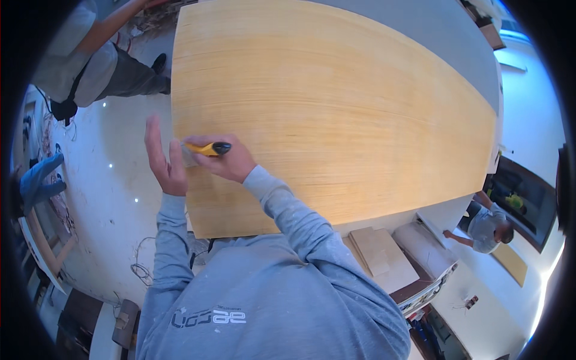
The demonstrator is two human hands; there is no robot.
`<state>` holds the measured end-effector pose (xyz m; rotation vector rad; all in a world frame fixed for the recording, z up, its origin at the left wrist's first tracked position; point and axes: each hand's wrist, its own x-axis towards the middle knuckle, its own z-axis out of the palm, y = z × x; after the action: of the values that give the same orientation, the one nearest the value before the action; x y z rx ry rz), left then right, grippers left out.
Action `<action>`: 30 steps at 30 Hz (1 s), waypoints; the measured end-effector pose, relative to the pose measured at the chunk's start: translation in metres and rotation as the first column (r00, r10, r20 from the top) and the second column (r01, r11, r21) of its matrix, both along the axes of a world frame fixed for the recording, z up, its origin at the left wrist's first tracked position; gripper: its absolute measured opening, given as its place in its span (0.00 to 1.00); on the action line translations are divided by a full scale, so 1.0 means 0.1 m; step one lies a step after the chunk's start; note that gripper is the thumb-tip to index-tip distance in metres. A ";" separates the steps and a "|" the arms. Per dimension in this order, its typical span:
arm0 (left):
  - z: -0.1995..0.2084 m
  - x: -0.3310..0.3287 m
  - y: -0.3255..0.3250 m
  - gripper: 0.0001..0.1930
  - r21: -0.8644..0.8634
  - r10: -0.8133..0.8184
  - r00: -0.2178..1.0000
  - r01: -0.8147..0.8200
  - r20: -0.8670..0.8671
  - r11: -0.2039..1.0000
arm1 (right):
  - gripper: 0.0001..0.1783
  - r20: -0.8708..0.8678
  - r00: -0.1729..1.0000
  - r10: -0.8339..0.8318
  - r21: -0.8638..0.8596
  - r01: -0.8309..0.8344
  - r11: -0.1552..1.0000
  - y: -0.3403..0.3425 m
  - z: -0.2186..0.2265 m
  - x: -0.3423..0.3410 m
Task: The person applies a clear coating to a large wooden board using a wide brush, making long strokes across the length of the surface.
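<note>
We look down on a large sheet of pale yellow wood veneer (336,114) lying flat over a grey board (444,36), which shows bare along the far right side. The right hand (228,159) is clenched around a yellow utility knife (207,148) with a black end, set at the sheet's left edge, near corner region — the blade tip itself is hidden behind the left hand, so we cannot tell whether it is in the veneer. The left hand (163,165) is released, fingers straight and together, held upright just beside that left edge, close against the knife hand; whether it touches the sheet we cannot tell. Both forearms wear grey-blue sleeves. As to progress: the veneer covers the board nearly whole, and its left edge looks straight from far to near; no offcut strip shows on the white floor (114,174) beside it, so we judge the trimming along this edge is in hand and not finished — how much is cut cannot be read. Near right, stacked board pieces (381,255) rest on a bench. A person in grey (90,60) stands far left; another person (486,225) bends at the right.
</note>
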<state>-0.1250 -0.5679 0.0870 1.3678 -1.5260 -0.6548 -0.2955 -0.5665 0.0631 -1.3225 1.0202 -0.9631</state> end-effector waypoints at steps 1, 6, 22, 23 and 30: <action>-0.03 -0.07 -0.06 0.29 0.004 -0.013 1.000 0.013 -0.003 1.000 | 0.24 0.056 0.996 -0.069 0.198 0.057 0.978 0.03 -0.07 -0.20; -0.44 -0.22 -0.33 0.35 0.139 -0.233 0.805 0.187 0.546 0.973 | 0.27 -0.112 0.787 -0.606 0.298 0.609 0.735 0.11 -0.19 -2.25; -0.72 -0.22 -0.29 0.35 0.013 0.028 0.996 -0.027 -0.085 1.000 | 0.23 0.027 0.966 -0.256 0.179 0.248 0.952 -0.57 -0.34 -0.52; -0.73 -0.16 -0.28 0.35 0.003 -0.015 1.000 0.015 -0.001 1.000 | 0.24 -0.097 0.936 -0.339 0.169 0.351 0.921 -0.64 -0.38 -0.92; -0.62 -0.14 -0.35 0.37 -0.027 -0.106 0.986 0.111 0.126 0.994 | 0.26 -0.260 0.313 -0.913 -0.184 0.912 0.366 -0.45 0.05 -3.24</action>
<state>-0.1385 -0.6025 0.0251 1.3284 -1.7133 -0.6173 -0.6198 -0.6117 0.0678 -0.7962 2.1747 -1.6088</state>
